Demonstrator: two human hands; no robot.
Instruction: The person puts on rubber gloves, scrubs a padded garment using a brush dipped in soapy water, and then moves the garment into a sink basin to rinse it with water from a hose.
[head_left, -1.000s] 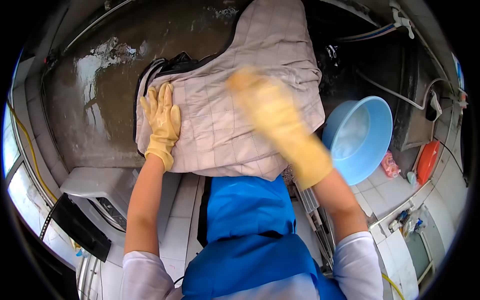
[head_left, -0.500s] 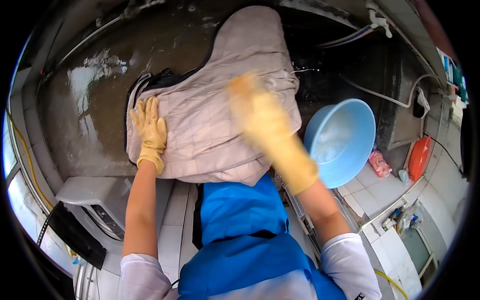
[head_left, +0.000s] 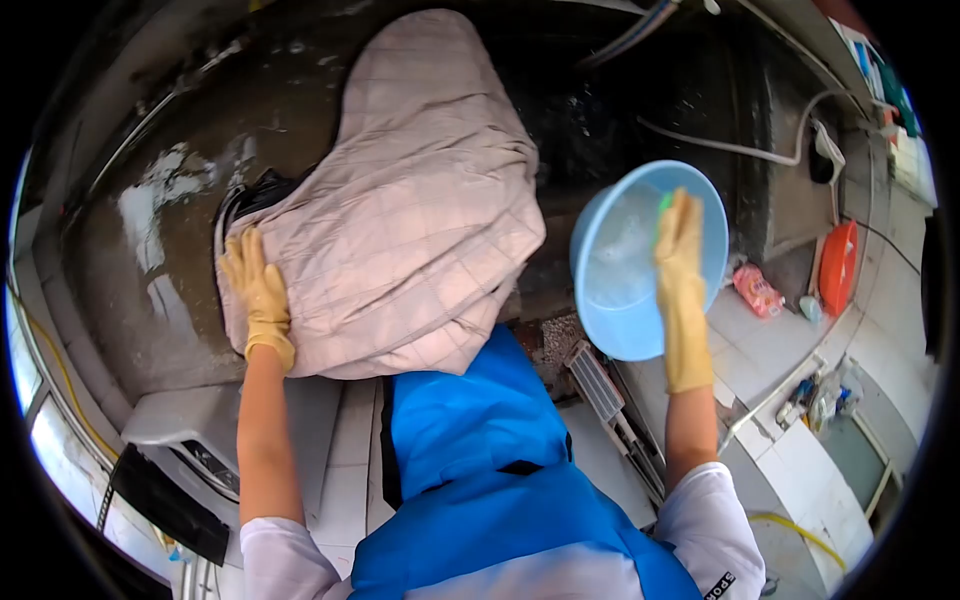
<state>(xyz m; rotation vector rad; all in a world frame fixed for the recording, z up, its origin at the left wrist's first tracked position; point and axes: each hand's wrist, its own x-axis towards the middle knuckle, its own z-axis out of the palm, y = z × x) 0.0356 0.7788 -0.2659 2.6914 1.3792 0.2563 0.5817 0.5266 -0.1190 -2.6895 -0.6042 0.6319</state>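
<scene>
A pinkish-beige quilted cloth (head_left: 420, 220) with a black edge lies spread over the dark wet slab. My left hand (head_left: 258, 295), in a yellow rubber glove, rests flat on its left part with the fingers apart. My right hand (head_left: 682, 280), gloved the same way, is over the right side of a light-blue basin (head_left: 588, 290) with foamy water inside. Its fingers are wrapped round a scrub brush (head_left: 664, 212), of which a little green shows at the side; the glove hides most of it.
A white-grey appliance (head_left: 180, 415) stands at the lower left. Right of the basin are a pink packet (head_left: 758, 290) and a red-orange basin (head_left: 838, 268). A pale hose (head_left: 735, 148) crosses the dark slab (head_left: 170, 260) behind, and a metal rack (head_left: 600, 385) lies below the basin.
My right hand has moved with the scrub brush from the cloth rightward to the blue basin. My left hand remains flat on the cloth. The whole view has shifted somewhat.
</scene>
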